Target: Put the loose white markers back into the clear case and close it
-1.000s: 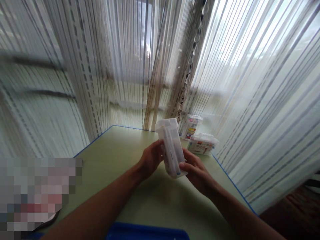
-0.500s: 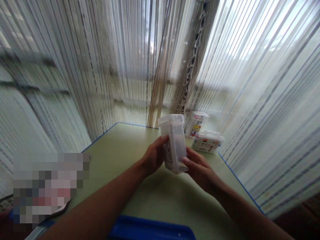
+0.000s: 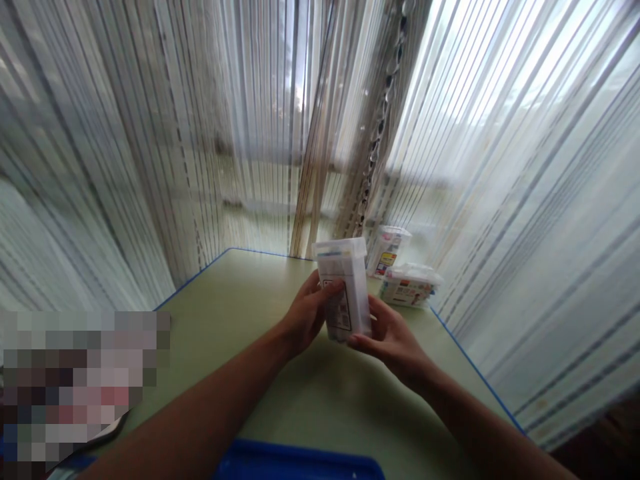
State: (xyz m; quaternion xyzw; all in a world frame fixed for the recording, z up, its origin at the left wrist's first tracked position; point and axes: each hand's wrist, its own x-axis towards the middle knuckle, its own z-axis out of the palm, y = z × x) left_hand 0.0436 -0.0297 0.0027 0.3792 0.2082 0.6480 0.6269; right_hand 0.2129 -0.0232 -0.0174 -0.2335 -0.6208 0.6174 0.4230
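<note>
Between my two hands, raised over the table, is a translucent plastic container [image 3: 356, 283] with a lid and a printed label facing me. My left hand [image 3: 307, 310] grips its left side, the thumb lying across the label. With the thumb at the bottom front edge, my right hand [image 3: 393, 337] closes on the lower right side; its other fingers are partly hidden behind the container. The container leans slightly, its top tipped to the left. What it holds, if anything, I cannot make out.
A tall labelled plastic container [image 3: 387, 250] and a low lidded box [image 3: 407, 287] stand at the table's back right. The pale green table [image 3: 225, 300] has blue edging. A blue tray [image 3: 300, 460] lies at the near edge. Striped curtains [image 3: 260, 133] hang behind.
The container has been turned in my hands, so that its printed label now faces me more. My right thumb has shifted lower and to the left along it.
</note>
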